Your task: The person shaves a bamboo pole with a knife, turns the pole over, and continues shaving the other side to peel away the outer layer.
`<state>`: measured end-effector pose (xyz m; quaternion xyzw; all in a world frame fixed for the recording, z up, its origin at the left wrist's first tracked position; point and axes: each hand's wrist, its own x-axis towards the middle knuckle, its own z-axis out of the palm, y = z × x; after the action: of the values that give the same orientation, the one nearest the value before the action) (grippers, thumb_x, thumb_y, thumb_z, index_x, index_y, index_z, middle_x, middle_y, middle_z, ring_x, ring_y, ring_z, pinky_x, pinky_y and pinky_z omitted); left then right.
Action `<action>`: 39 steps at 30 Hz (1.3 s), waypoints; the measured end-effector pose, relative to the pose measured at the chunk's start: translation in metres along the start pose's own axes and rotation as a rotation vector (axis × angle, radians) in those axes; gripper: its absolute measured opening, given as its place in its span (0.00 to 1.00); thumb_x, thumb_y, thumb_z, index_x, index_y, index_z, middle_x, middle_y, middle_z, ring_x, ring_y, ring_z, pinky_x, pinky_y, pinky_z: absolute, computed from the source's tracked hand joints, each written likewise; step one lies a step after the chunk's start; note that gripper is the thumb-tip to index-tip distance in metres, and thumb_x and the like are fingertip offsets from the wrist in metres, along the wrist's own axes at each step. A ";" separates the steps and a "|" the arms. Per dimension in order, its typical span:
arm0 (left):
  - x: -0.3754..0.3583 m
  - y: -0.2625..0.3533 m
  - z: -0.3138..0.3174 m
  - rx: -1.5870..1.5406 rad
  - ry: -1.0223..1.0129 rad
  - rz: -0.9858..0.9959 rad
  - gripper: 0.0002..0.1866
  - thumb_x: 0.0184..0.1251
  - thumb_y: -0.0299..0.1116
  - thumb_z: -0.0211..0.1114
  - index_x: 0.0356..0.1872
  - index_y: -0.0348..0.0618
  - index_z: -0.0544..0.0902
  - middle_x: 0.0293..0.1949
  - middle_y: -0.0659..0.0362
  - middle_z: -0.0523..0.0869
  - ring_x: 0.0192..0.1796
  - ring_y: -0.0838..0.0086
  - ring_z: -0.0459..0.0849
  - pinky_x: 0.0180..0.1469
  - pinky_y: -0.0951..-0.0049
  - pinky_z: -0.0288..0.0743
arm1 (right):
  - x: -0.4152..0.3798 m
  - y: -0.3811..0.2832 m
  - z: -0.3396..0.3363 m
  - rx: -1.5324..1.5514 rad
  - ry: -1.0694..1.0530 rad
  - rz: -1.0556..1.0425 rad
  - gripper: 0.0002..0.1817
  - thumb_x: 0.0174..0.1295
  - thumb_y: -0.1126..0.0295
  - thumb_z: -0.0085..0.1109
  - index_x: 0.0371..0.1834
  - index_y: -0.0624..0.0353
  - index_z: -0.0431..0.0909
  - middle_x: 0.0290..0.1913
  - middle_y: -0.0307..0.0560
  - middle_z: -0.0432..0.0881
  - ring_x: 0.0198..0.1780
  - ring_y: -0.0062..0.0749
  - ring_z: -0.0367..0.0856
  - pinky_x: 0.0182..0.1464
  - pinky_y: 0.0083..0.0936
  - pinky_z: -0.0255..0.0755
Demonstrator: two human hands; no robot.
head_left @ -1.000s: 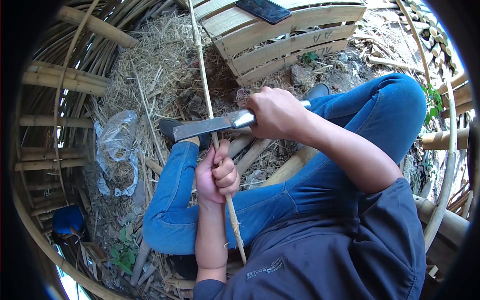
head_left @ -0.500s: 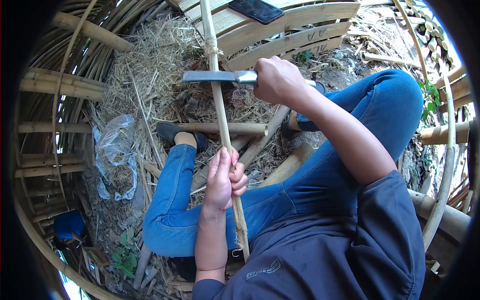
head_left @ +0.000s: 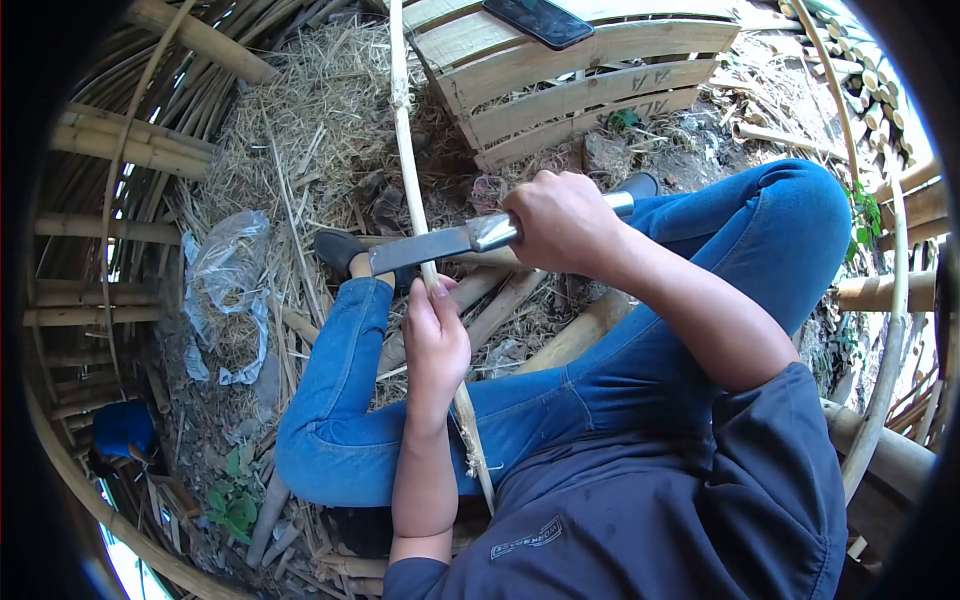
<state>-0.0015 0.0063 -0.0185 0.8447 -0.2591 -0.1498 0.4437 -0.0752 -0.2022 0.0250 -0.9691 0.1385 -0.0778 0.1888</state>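
A long, pale bamboo strip (head_left: 409, 165) runs from the top of the view down past my thigh to my waist. My left hand (head_left: 437, 340) is wrapped round it at about mid-length, thumb pointing up along it. Gripped in my right hand (head_left: 565, 222) is a knife (head_left: 425, 248) with a broad, blunt-ended blade and a metal handle. The blade lies across the strip, just above my left thumb, and seems to touch it. Frayed fibres hang from the strip's lower end near my leg.
A slatted wooden crate (head_left: 600, 80) stands ahead with a phone (head_left: 540, 22) on top. A clear plastic bag (head_left: 232, 290) lies on the straw-covered ground at left. Bamboo poles (head_left: 490, 300) lie between my legs. Cut bamboo (head_left: 870, 90) is piled at far right.
The knife has moved down along the strip toward my left hand, its blade now tilted. The strip's upper part has shifted left, and my left hand has turned slightly.
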 end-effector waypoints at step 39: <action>0.001 0.013 0.009 -0.075 0.004 0.060 0.13 0.81 0.33 0.48 0.35 0.37 0.73 0.19 0.53 0.74 0.19 0.63 0.75 0.24 0.62 0.64 | 0.033 0.050 0.002 0.095 0.107 0.260 0.16 0.58 0.58 0.67 0.33 0.62 0.87 0.30 0.60 0.86 0.36 0.56 0.86 0.43 0.46 0.80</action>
<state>-0.0091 -0.0059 -0.0129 0.8196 -0.2777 -0.1445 0.4798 -0.0554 -0.2560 0.0070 -0.9273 0.2691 -0.1108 0.2354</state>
